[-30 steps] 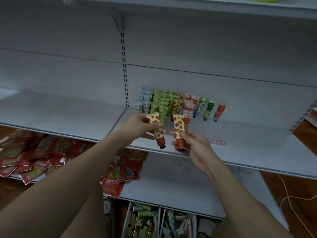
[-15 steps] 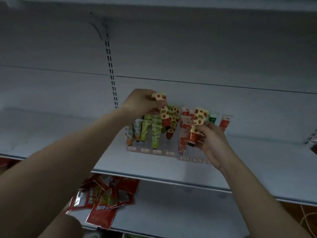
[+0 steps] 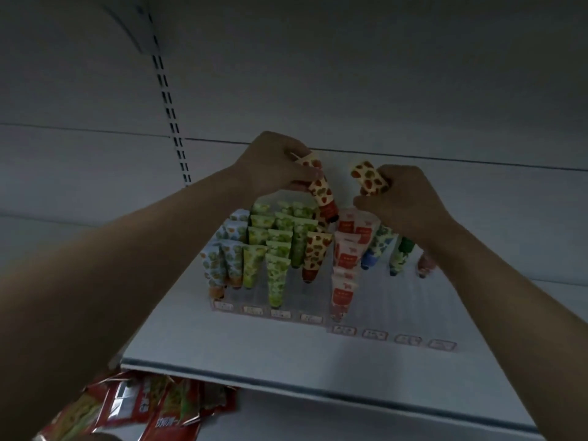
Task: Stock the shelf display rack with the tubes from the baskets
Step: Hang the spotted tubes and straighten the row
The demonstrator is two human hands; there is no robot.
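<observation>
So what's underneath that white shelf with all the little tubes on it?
Below the white shelf, at lower left, lies a heap of red packets on another shelf. How far the heap reaches back cannot be seen; the shelf covers it, and the person's left arm hides the far left.

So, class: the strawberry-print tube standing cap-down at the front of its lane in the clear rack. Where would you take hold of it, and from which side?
Pinch the wide flat crimped top of the strawberry tube, coming from above and the front. It stands cap-down in the rack, so the top is its freest part; green tubes and pink tubes crowd its sides.
</observation>
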